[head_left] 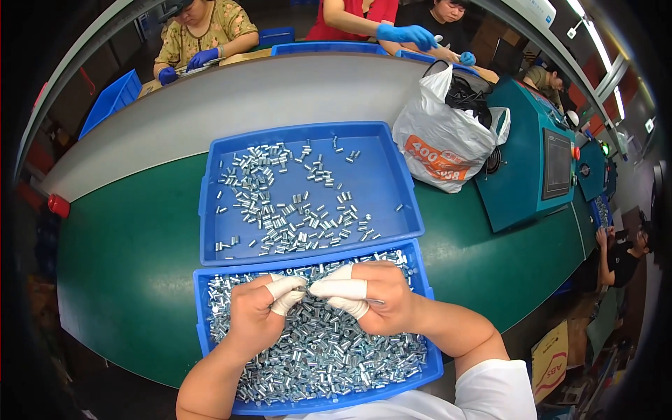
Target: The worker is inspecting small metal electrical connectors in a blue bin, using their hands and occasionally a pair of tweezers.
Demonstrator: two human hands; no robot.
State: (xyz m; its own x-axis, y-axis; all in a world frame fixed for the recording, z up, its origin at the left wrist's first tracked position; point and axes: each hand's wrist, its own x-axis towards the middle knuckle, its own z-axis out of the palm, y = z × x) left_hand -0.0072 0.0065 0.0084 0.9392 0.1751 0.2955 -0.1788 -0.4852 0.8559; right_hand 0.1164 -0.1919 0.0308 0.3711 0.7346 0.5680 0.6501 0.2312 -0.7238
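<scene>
My left hand (257, 312) and my right hand (381, 297) meet above the near blue tray (200, 308), which is heaped with small silver metal cylinders (315, 357). White finger covers wrap the thumb and forefinger of each hand. Both hands are closed in a pinch, fingertips almost touching. What lies between the left fingertips is too small and covered to make out. A sliver of silver metal shows at the curled fingers of my right hand; the rest of it is hidden.
Beyond, a second blue tray (336, 189) holds scattered silver cylinders on the green table (126, 280). A white plastic bag (437, 140) with black cables stands right, beside a teal machine (525, 154) with a screen. Co-workers in blue gloves sit behind the grey partition (329, 87).
</scene>
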